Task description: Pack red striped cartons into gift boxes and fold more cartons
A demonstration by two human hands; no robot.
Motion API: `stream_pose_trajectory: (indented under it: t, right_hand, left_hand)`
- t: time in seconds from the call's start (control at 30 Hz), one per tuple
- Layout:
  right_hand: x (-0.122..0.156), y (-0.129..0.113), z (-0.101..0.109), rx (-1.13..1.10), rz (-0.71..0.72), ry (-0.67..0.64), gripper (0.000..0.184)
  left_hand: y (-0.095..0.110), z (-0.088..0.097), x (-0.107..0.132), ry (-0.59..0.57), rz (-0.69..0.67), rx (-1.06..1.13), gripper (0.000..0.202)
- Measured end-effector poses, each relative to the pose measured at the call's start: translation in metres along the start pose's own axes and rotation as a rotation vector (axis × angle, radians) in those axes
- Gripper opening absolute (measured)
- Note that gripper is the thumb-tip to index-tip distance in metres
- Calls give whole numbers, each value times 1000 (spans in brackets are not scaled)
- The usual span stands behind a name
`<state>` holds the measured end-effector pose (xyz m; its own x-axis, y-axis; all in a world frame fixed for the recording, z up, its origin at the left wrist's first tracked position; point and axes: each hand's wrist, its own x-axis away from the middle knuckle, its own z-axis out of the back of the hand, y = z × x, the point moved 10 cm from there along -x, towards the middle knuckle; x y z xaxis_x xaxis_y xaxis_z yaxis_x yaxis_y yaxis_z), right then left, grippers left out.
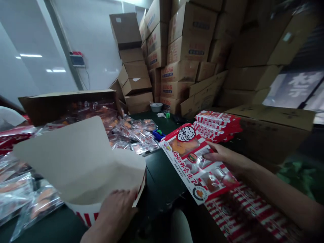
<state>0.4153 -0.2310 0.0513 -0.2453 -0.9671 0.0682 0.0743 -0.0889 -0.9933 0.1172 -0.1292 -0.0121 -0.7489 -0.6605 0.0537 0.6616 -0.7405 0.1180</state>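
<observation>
The left hand [113,216] grips an open red-striped paper carton [78,162] over the dark counter [162,179]; the right hand [227,158] pinches a printed red-and-white card [192,162], with stacked cards [217,126] just beyond.

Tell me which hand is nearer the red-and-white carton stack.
Right hand: nearer, just below the stack of red-and-white cartons. Left hand: much farther, down and left of the stack.

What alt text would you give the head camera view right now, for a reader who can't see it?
A person's left hand holds open a red-and-white striped paper box, while the right hand grips a flat printed carton. Clear plastic packets with orange contents lie heaped on a dark table, in front of stacked cardboard boxes.
</observation>
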Motion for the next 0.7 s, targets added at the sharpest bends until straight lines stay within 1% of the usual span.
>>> stream_pose_trajectory:
  t: [0.03,0.07,0.1,0.17,0.2,0.23,0.27,0.3,0.4,0.47,0.53,0.6,0.63,0.67,0.7]
  right_hand:
    - [-2,-15,-5,40,32,-17,80]
    - [-5,-30,-11,82,61,-35,81]
    - [-8,-43,-20,123,82,-63,82]
    - [-17,-68,-44,181,113,-134,81]
    - [-22,-80,-60,198,127,-178,81]
    - [-27,-91,-78,212,136,-228,81]
    - [-33,-102,-98,228,146,-274,80]
    - [-38,-113,-119,245,156,-323,81]
    - [-51,-143,-188,310,208,-473,83]
    - [-60,-158,-232,343,266,-555,79]
    - [-69,-160,-273,392,308,-650,78]
    - [-78,-148,-307,475,317,-748,80]
    - [-84,-138,-321,534,314,-785,82]
    - [-91,-129,-330,603,326,-783,83]
    - [-99,-122,-335,671,348,-745,82]
  left_hand:
    - [-10,-4,-1,-74,-34,-54,37]
    - [-19,-3,-1,-99,-78,-89,33]
    - [-28,2,0,-78,-120,-109,31]
    - [-48,19,5,35,-167,-136,27]
    - [-58,27,10,94,-171,-146,26]
    - [-67,32,15,139,-163,-157,23]
    - [-73,33,22,167,-158,-164,20]
    - [-76,30,29,176,-161,-169,17]
    - [-70,6,52,109,-201,-161,7]
    - [-64,-2,68,96,-211,-143,9]
    - [-64,2,81,122,-189,-125,14]
    - [-68,12,91,156,-161,-148,16]
    - [-72,16,95,167,-149,-173,16]
    - [-76,19,99,176,-134,-195,15]
    - [-81,20,101,181,-115,-208,14]
